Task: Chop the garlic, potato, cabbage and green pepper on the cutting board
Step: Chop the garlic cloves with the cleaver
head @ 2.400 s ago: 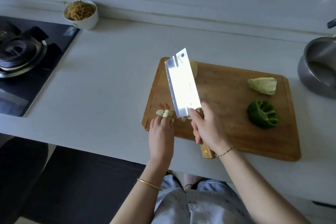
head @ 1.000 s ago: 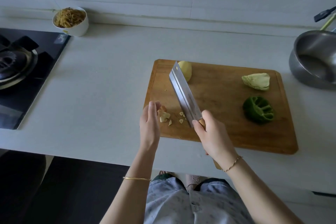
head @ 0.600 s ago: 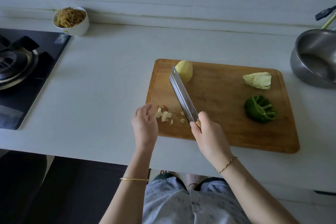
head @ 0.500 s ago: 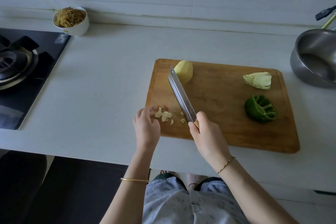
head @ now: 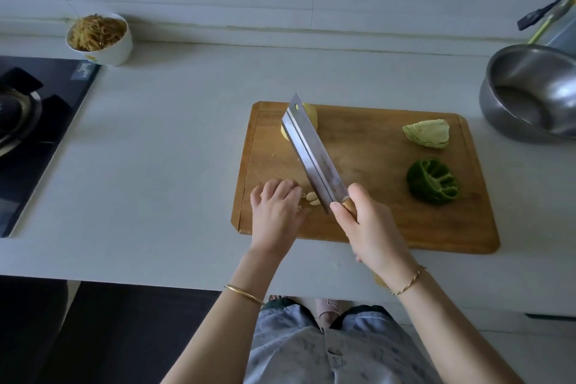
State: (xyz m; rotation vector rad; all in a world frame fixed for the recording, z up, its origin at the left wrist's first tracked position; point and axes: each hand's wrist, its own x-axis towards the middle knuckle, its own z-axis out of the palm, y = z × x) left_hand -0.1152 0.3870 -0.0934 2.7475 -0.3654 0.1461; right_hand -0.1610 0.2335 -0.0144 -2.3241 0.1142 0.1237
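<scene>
Just between left hand and cleaver, garlic.

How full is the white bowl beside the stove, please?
Full: a heap of thin yellowish strips reaches the rim of the white bowl.

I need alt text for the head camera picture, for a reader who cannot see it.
A person's right hand grips a broad steel cleaver over a wooden cutting board, while the left hand holds down pale garlic pieces beside the blade. A yellow potato, pale cabbage wedge and dark green pepper lie on the board.
</scene>
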